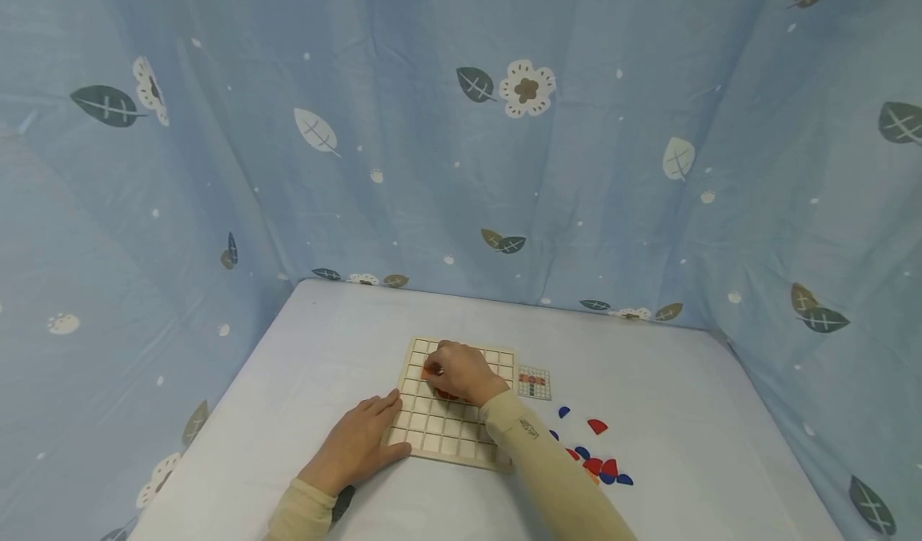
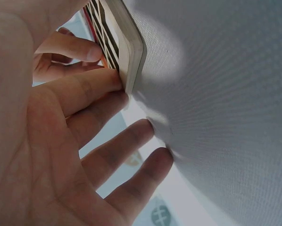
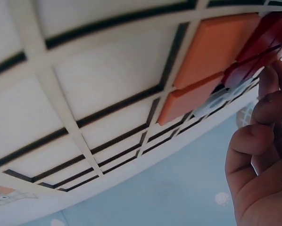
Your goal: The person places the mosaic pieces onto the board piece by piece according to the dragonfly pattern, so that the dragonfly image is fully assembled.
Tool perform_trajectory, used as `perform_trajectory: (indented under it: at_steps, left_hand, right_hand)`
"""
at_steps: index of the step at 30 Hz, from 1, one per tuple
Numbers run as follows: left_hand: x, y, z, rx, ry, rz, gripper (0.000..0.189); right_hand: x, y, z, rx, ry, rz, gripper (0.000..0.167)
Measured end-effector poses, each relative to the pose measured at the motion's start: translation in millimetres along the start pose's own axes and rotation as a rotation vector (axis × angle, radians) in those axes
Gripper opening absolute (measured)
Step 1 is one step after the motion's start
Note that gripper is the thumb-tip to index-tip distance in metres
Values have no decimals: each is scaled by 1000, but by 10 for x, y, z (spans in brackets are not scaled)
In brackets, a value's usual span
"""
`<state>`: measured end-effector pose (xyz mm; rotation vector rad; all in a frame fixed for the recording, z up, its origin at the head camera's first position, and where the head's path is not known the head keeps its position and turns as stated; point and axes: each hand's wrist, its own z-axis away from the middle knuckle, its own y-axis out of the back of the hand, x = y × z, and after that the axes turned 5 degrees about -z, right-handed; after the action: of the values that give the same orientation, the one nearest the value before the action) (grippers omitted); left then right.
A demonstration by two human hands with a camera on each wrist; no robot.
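Note:
A pale wooden grid board (image 1: 434, 441) lies on the table. My right hand (image 1: 464, 371) is over its upper part, fingers curled, pinching a small orange tile (image 1: 426, 373) at the fingertips. In the right wrist view, two orange tiles (image 3: 217, 47) sit in the grid beside dark red pieces (image 3: 266, 40), close to my curled fingers (image 3: 266, 110); a bluish-grey piece (image 3: 219, 101) shows next to them. My left hand (image 1: 360, 438) rests at the board's lower left corner, fingers extended. In the left wrist view its fingertips (image 2: 113, 80) touch the board's side edge (image 2: 134, 52).
A small pattern card (image 1: 535, 382) lies against the board's right side. Loose red pieces (image 1: 597, 426) and blue pieces (image 1: 625, 479) are scattered right of the board, beside my right forearm. A blue patterned curtain (image 1: 432, 165) surrounds the white table (image 1: 677, 413).

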<state>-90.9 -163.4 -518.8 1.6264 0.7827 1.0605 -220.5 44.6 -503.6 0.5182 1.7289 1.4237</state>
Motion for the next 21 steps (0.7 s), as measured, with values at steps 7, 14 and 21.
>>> perform_trajectory:
  at_steps: [7,14,21]
  left_hand:
    - [1,4,-1,-1,3,-21,73]
    - [4,5,-2,2,3,-11,73]
    - [8,6,-7,-7,7,-20,73]
  right_hand:
    - [-20,2,6,-10,-13,-5,20]
    - [-21,-20,30,-8,-29,-1,19]
    - [-10,38,85,37,-8,-39,25]
